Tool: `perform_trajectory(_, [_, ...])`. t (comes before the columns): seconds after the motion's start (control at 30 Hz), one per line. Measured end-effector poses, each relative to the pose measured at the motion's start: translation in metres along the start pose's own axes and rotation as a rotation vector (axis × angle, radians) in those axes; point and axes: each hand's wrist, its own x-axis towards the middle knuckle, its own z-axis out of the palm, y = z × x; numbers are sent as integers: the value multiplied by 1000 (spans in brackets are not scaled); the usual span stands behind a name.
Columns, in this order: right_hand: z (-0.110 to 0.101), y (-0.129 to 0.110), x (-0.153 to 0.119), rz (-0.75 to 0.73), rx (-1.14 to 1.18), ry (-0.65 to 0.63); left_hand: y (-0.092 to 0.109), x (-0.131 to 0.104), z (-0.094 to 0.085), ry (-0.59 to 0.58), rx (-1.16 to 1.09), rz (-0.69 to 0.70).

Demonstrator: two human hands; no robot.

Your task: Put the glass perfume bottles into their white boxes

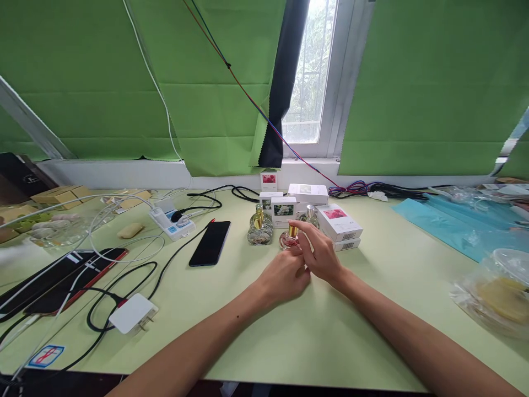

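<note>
A small glass bottle with pink-tinted contents and a gold cap (292, 230) stands on the pale green tabletop (363, 325), just in front of the upright white carton with a white-flower picture (284, 220). Its lower part lies right at the left hand (287, 275), partly covered, while the right hand's (320, 251) index finger stretches over to the cap. The left hand is back-up with fingers curled inward; whether they grip the glass cannot be told. The right hand arches palm-down across the left, its other fingers bent and partly hidden, so any pinch there cannot be told either. The bottle points cap-up, long axis roughly vertical. Left of that carton are clear glass bottles with gold tops (260, 230); right of it, stacked white cartons with a pink-flower picture (340, 222).
</note>
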Motion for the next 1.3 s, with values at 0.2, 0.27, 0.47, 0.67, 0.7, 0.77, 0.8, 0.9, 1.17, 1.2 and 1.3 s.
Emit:
perform_trajectory(0.2, [0,-1,0,-3,-4,1,-2,0,2,-2,-26,-1])
perform_trajectory(0.27, [0,-1,0,-15,-12,-1,-2,0,1,-9,-25,-8])
perform_trajectory(0.47, [-2,8,2,-85,-117,100,-1,-1,0,-56,4,-38])
perform_trajectory(0.67, [-15,26,8,78,-559,233,0,-1,-1,-92,40,-74])
perform_trajectory(0.7, [-17,29,8,133,-639,220,0,-1,-2,-91,42,-79])
perform_trajectory(0.77, [-22,33,9,233,-781,168,0,0,-2,-90,46,-90])
perform_trajectory(0.8, [-24,34,9,272,-836,133,0,0,-2,-93,47,-95])
perform_trajectory(0.9, [-27,39,8,370,-942,31,0,0,-2,-105,51,-107])
perform_trajectory(1.17, [-28,46,4,528,-1004,-122,1,1,-3,-92,39,-121])
perform_trajectory(1.2, [-28,45,4,533,-1008,-129,2,1,-3,-86,37,-120])
perform_trajectory(1.3, [-29,44,5,540,-1023,-131,2,0,-2,-78,30,-117])
